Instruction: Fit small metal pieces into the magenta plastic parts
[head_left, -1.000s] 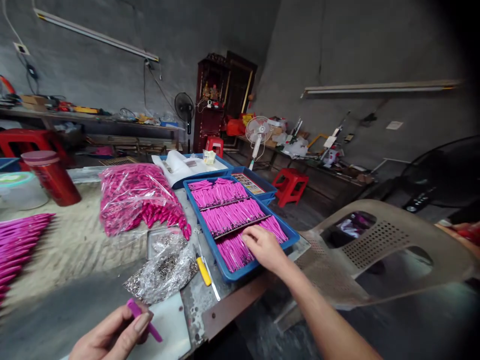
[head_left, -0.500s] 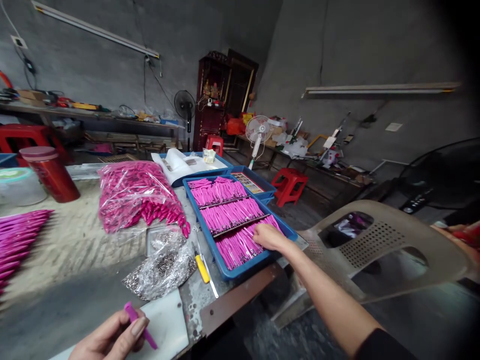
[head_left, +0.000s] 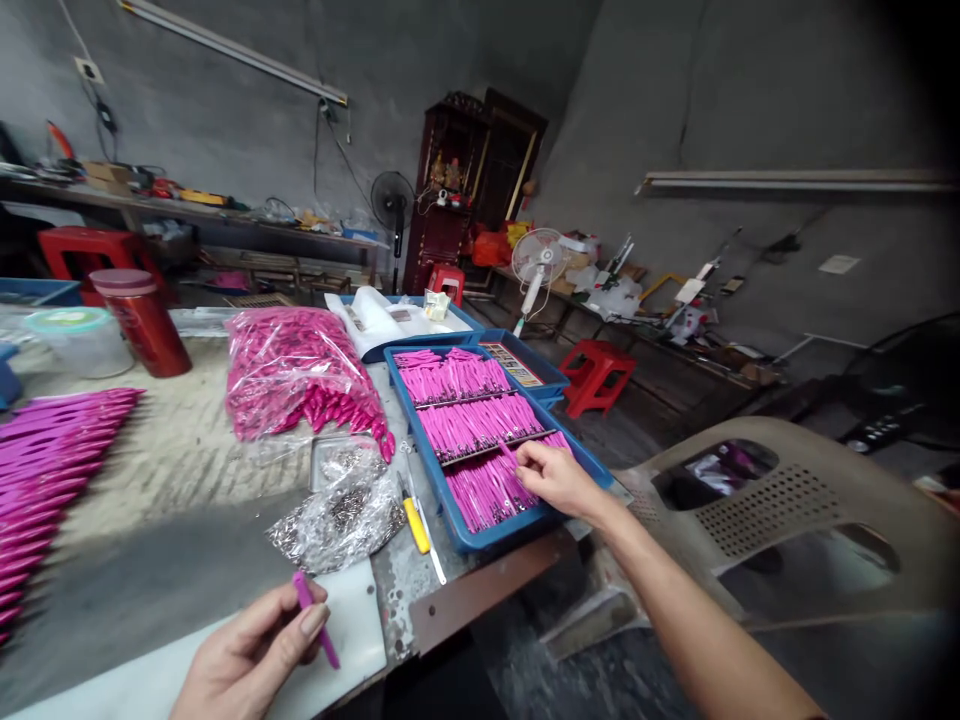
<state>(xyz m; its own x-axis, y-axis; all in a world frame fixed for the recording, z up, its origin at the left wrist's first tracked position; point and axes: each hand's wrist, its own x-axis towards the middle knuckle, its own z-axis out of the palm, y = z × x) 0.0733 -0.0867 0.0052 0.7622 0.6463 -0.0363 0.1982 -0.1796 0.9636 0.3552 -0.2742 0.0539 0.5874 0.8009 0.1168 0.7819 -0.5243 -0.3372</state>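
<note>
My left hand point(head_left: 259, 650) pinches a slim purple plastic stick point(head_left: 316, 620) between thumb and fingers, above a white board point(head_left: 352, 640) at the table's front edge. Over on the right, my right hand point(head_left: 555, 478) reaches into a blue tray point(head_left: 480, 541). Its fingers are closed at one end of a purple stick point(head_left: 508, 457) in the nearest compartment. Rows of similar purple sticks point(head_left: 476, 425), with small metal bits at their ends, fill the tray's three compartments. My right fingertips are partly hidden by the hand.
Left of the tray lie a yellow-handled tool point(head_left: 416, 525), a plastic bag of small metal parts point(head_left: 337, 520) and a bag of magenta pieces point(head_left: 300, 365). Purple pointed sticks point(head_left: 67, 470) lie far left, near a red jar point(head_left: 146, 325). A plastic chair point(head_left: 750, 500) stands right.
The view has turned slightly left, so things sit farther right. My right hand has lifted a little, with a purple stick showing at its fingertips. My left hand still holds its stick.
</note>
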